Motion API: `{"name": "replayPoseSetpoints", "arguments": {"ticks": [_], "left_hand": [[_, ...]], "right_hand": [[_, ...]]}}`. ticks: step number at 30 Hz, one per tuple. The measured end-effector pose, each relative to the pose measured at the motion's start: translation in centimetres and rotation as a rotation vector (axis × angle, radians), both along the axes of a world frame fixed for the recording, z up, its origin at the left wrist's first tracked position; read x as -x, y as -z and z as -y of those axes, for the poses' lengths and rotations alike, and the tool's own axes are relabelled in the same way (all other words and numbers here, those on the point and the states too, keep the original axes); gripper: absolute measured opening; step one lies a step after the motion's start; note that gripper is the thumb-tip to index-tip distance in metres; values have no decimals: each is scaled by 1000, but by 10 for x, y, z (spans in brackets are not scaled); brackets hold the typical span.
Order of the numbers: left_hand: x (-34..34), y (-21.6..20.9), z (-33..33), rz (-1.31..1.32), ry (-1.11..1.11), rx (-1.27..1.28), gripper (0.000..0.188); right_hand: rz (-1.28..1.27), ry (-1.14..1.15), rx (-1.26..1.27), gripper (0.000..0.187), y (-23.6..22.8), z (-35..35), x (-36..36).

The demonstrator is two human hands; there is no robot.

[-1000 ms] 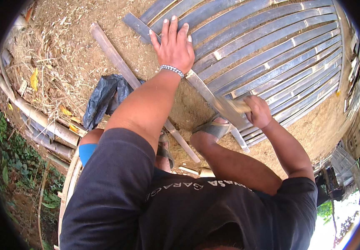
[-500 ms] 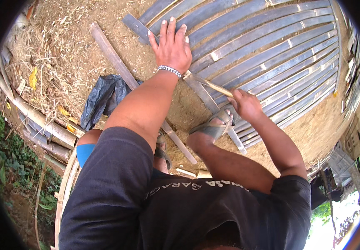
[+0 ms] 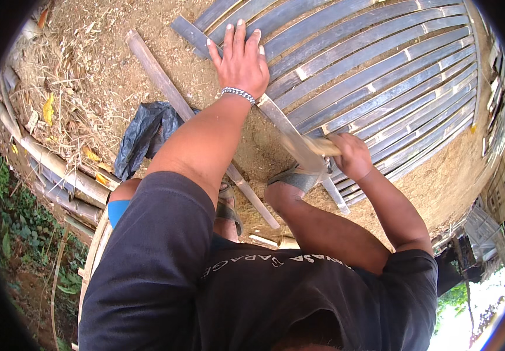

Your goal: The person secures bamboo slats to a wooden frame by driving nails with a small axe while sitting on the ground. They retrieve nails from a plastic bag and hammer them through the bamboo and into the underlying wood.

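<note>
My left hand point(image 3: 239, 67), a chain bracelet at its wrist, lies flat with fingers spread over the left ends of the dark split-bamboo slats point(image 3: 322, 64). Beneath its palm runs a crosswise bamboo strip point(image 3: 279, 117), which slants down toward my right foot. My right hand point(image 3: 352, 155) is closed around the pale wooden handle point(image 3: 321, 146) of a tool. The tool's far end is smeared by motion above the lower part of the strip, so its kind cannot be made out. My sandalled right foot point(image 3: 290, 181) is beside the strip's lower part.
A loose bamboo strip point(image 3: 159, 73) lies on the soil to the left, passing under my left forearm. Next to it is a crumpled black plastic bag point(image 3: 141, 140). Bamboo poles point(image 3: 54, 164) edge the ground at far left, with green plants point(image 3: 24, 234) beyond.
My right hand has moved slightly down and right with the tool, whose far end has swung away from my left wrist. My left hand stays in nearly the same place.
</note>
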State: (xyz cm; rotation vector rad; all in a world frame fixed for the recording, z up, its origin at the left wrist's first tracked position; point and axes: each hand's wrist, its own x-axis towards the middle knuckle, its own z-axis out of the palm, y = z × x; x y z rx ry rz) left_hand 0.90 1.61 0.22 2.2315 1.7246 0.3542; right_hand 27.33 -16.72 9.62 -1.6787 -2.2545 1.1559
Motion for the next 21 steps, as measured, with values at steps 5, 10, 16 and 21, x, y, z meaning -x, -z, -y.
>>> {"name": "replayPoseSetpoints", "arguments": {"ticks": [5, 10, 16, 21], "left_hand": [[-4, 3, 3, 21, -3, -2, 41], [1, 4, 0, 4, -3, -36, 40], [4, 7, 2, -4, -2, -77, 40], [-1, 7, 0, -18, -1, -51, 42]], "right_hand": [[132, -14, 118, 33, 11, 14, 6], [369, 67, 415, 31, -10, -10, 16], [471, 493, 522, 33, -64, 52, -35], [574, 740, 480, 38, -132, 140, -62]]}}
